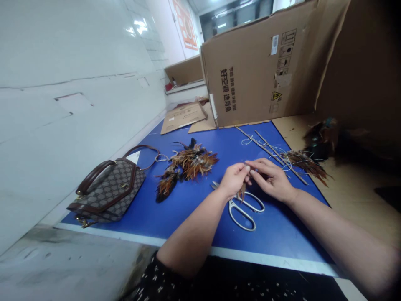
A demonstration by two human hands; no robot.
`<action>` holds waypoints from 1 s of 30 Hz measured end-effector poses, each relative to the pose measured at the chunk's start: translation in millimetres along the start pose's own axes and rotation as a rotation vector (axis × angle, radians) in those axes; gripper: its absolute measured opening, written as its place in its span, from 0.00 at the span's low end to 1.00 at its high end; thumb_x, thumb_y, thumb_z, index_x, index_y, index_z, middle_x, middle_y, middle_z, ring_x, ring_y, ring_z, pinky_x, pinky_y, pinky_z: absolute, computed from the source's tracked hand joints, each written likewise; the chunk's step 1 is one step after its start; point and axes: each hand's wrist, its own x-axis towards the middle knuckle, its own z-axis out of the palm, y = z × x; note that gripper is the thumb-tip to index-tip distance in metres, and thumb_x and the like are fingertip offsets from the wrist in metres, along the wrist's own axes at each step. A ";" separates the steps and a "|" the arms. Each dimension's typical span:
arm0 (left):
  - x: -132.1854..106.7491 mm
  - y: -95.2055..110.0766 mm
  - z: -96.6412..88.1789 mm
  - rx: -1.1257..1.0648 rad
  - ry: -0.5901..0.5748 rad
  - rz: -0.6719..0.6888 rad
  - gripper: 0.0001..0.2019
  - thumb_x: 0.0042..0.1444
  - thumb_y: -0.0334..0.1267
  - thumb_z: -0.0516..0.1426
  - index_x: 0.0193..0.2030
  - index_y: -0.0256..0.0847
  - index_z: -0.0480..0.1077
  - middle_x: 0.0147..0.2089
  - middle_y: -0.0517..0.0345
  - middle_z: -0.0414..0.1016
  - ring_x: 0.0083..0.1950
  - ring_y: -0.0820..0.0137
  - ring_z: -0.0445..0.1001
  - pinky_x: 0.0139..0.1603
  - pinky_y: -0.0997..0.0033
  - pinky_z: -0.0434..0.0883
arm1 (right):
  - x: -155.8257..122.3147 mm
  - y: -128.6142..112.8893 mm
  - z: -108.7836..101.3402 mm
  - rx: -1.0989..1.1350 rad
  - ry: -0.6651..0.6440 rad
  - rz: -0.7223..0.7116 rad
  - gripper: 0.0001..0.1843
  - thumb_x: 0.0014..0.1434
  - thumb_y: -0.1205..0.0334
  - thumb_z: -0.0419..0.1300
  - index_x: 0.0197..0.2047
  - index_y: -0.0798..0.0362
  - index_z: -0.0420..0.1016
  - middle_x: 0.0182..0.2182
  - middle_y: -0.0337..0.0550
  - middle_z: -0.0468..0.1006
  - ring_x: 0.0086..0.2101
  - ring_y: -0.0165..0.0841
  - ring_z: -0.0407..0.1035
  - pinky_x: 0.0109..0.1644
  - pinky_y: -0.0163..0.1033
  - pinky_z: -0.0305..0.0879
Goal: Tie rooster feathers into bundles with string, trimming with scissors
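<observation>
Head view: A person seated at a blue table (194,209) works a small feather tuft (242,193) between both hands, just above a pair of white-handled scissors (246,211).
Left hand: The left hand (233,179) is closed in a narrow pinch on the tuft's upper end, and the brown vanes hang below its fingers.
Right hand: The right hand (274,182) meets the left fingertip to fingertip, fingers stretched out. Whether it grips the tuft or a thread cannot be told.
Tuft's place: Mid-table, between the two hands, over the scissor handles.
Handling: Likely near weightless, soft and easily crushed or frayed. It is best taken at the bunched quill ends, not the vanes.
Around it: A loose feather pile (184,165) lies to the left, with a patterned handbag (108,188) beyond it. Thin sticks (271,151) trailing white string and some bound feathers (308,165) lie to the right, before a cardboard box (257,71).
</observation>
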 end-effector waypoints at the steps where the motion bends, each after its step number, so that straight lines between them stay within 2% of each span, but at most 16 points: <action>1: 0.0 -0.3 -0.2 0.001 0.005 0.002 0.21 0.59 0.56 0.63 0.36 0.36 0.70 0.24 0.65 0.66 0.25 0.76 0.69 0.31 0.75 0.65 | 0.1 0.2 -0.1 0.004 -0.007 -0.003 0.21 0.70 0.58 0.61 0.64 0.43 0.78 0.48 0.51 0.80 0.46 0.41 0.77 0.52 0.50 0.77; 5: -0.3 -0.7 -0.4 -0.001 0.006 0.010 0.21 0.59 0.55 0.64 0.36 0.35 0.72 0.25 0.63 0.68 0.25 0.77 0.68 0.32 0.74 0.66 | 1.6 -2.4 -0.8 0.024 -0.012 0.011 0.19 0.70 0.56 0.61 0.62 0.44 0.80 0.46 0.50 0.81 0.45 0.41 0.77 0.52 0.50 0.77; 8: -0.9 1.8 -0.6 -0.013 0.029 0.051 0.18 0.60 0.52 0.64 0.38 0.35 0.76 0.31 0.59 0.73 0.29 0.76 0.70 0.36 0.73 0.69 | 1.7 -5.1 -0.4 0.045 0.024 0.093 0.21 0.70 0.54 0.62 0.64 0.45 0.78 0.43 0.49 0.81 0.37 0.38 0.77 0.44 0.47 0.77; 11: -0.3 5.4 -1.6 0.035 0.139 0.212 0.13 0.61 0.47 0.64 0.39 0.37 0.81 0.44 0.51 0.78 0.47 0.70 0.76 0.54 0.70 0.71 | 2.2 -7.4 0.5 0.145 0.047 0.234 0.20 0.69 0.50 0.62 0.61 0.46 0.79 0.44 0.48 0.80 0.27 0.32 0.73 0.32 0.43 0.75; 14: 1.0 6.7 -1.7 0.006 0.200 0.311 0.09 0.60 0.44 0.66 0.38 0.40 0.83 0.56 0.47 0.78 0.62 0.64 0.73 0.67 0.64 0.66 | 4.0 -10.8 1.1 0.285 0.038 0.334 0.18 0.67 0.47 0.64 0.53 0.47 0.83 0.47 0.49 0.80 0.24 0.30 0.72 0.29 0.41 0.74; 15: 1.2 6.4 -1.1 -0.040 0.189 0.302 0.09 0.60 0.44 0.66 0.39 0.40 0.84 0.57 0.47 0.77 0.64 0.63 0.72 0.67 0.63 0.66 | 4.5 -11.9 1.3 0.331 0.029 0.357 0.18 0.66 0.46 0.65 0.52 0.47 0.83 0.47 0.49 0.81 0.25 0.30 0.72 0.29 0.41 0.74; 17: 0.6 5.3 0.9 -0.140 0.127 0.254 0.10 0.59 0.45 0.67 0.40 0.40 0.84 0.60 0.45 0.77 0.64 0.62 0.73 0.65 0.62 0.70 | 4.9 -13.8 2.0 0.432 -0.006 0.403 0.20 0.66 0.45 0.65 0.54 0.48 0.82 0.38 0.45 0.82 0.25 0.31 0.72 0.31 0.41 0.75; 19: -1.3 4.5 3.2 -0.219 0.036 0.178 0.14 0.58 0.47 0.68 0.43 0.39 0.84 0.64 0.44 0.74 0.57 0.62 0.76 0.55 0.62 0.76 | 4.4 -14.7 2.7 0.545 -0.069 0.461 0.22 0.67 0.45 0.65 0.56 0.50 0.80 0.27 0.39 0.78 0.24 0.31 0.71 0.32 0.41 0.75; 21: -3.4 4.6 4.5 -0.267 -0.037 0.104 0.17 0.57 0.50 0.68 0.45 0.38 0.84 0.68 0.43 0.70 0.47 0.65 0.79 0.43 0.64 0.79 | 3.6 -14.5 3.0 0.636 -0.121 0.518 0.22 0.67 0.45 0.65 0.55 0.51 0.80 0.25 0.36 0.75 0.22 0.29 0.68 0.30 0.39 0.74; 23: -4.6 5.1 4.1 -0.287 -0.088 0.069 0.19 0.56 0.51 0.69 0.45 0.37 0.83 0.69 0.42 0.69 0.42 0.67 0.78 0.36 0.64 0.79 | 3.1 -13.5 2.3 0.667 -0.133 0.557 0.21 0.65 0.44 0.66 0.50 0.53 0.81 0.29 0.37 0.74 0.21 0.26 0.66 0.28 0.36 0.72; 26: -4.5 5.5 0.5 -0.261 -0.135 0.085 0.19 0.57 0.50 0.68 0.46 0.36 0.83 0.65 0.41 0.72 0.47 0.61 0.79 0.41 0.61 0.80 | 2.7 -10.9 -0.3 0.665 -0.131 0.578 0.20 0.64 0.44 0.67 0.44 0.54 0.80 0.28 0.36 0.71 0.21 0.25 0.65 0.26 0.35 0.70; 28: -3.9 5.8 -2.4 -0.196 -0.148 0.128 0.17 0.59 0.50 0.67 0.46 0.37 0.84 0.64 0.42 0.74 0.55 0.57 0.78 0.51 0.58 0.79 | 2.2 -8.4 -2.1 0.695 -0.137 0.582 0.19 0.65 0.44 0.67 0.40 0.53 0.78 0.27 0.36 0.70 0.22 0.26 0.66 0.26 0.34 0.70; 30: -3.8 6.4 -4.3 -0.103 -0.152 0.188 0.15 0.62 0.49 0.66 0.44 0.39 0.85 0.63 0.45 0.75 0.63 0.56 0.74 0.62 0.58 0.74 | 1.4 -5.7 -3.1 0.742 -0.138 0.587 0.19 0.65 0.45 0.66 0.37 0.53 0.76 0.28 0.37 0.70 0.23 0.27 0.68 0.27 0.34 0.69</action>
